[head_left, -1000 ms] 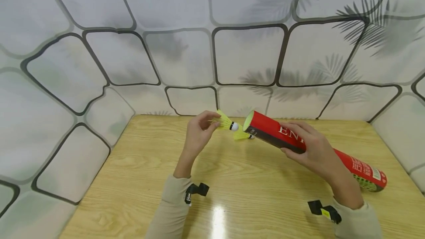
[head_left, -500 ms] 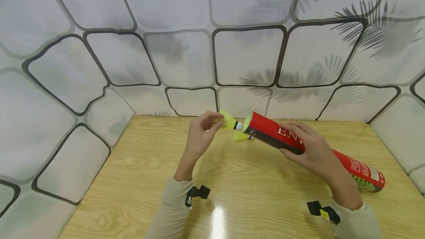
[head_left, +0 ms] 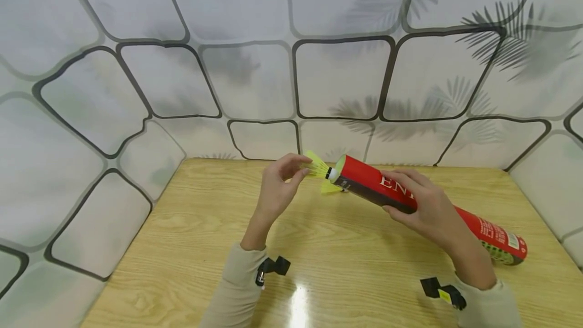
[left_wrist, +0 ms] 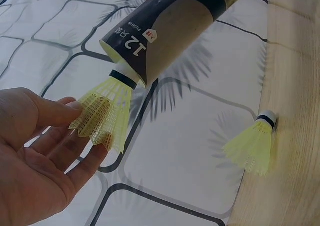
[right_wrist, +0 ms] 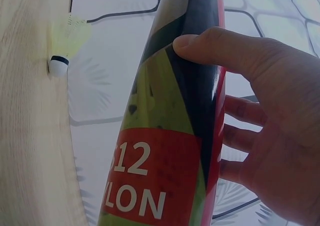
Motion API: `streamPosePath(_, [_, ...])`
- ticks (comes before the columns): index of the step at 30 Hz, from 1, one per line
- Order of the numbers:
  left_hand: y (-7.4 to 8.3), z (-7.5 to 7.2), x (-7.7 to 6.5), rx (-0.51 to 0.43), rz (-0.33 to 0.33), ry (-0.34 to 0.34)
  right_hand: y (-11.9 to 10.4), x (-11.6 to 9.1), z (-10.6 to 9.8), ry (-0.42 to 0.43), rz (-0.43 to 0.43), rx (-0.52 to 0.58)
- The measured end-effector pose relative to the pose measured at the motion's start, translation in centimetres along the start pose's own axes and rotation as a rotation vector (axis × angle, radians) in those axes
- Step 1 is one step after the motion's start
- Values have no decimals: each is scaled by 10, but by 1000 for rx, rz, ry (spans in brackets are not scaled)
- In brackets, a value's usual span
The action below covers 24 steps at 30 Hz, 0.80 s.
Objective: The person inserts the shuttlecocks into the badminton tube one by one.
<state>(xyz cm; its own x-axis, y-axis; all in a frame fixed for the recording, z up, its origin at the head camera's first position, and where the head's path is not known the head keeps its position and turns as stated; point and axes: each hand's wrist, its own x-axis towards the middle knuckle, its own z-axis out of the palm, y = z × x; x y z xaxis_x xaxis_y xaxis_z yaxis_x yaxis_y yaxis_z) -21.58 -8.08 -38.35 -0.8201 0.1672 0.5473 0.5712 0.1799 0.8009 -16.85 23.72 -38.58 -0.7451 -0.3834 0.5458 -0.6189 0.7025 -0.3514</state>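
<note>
A yellow shuttlecock [left_wrist: 105,108] with a white head and dark band is pinched by its skirt between the thumb and fingers of my left hand [head_left: 277,186]. Its head sits at the open mouth of a red and black shuttlecock tube [head_left: 364,178], partly inside the rim. My right hand [head_left: 425,204] grips the tube around its middle, thumb across the dark side in the right wrist view. The tube slants, its mouth raised toward the left and its far end low at the right. Another yellow shuttlecock [left_wrist: 254,146] lies on the table behind the tube's mouth.
The wooden table [head_left: 182,247] reaches back to a patterned wall covering [head_left: 255,80] with dark outlined shapes and leaf prints. Black straps with small devices sit on both wrists.
My left hand has moved slightly right with the shuttlecock, bringing its head from outside the tube to its mouth. The right hand and tube have hardly moved.
</note>
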Motion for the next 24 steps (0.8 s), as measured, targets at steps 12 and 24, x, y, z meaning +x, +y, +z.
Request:
streamPosePath(12, [3, 6, -1, -11, 0, -46, -2, 0, 3, -15, 3, 8])
streamPosePath(24, [2, 14, -3, -23, 56, -67, -2, 0, 5, -14, -9, 8])
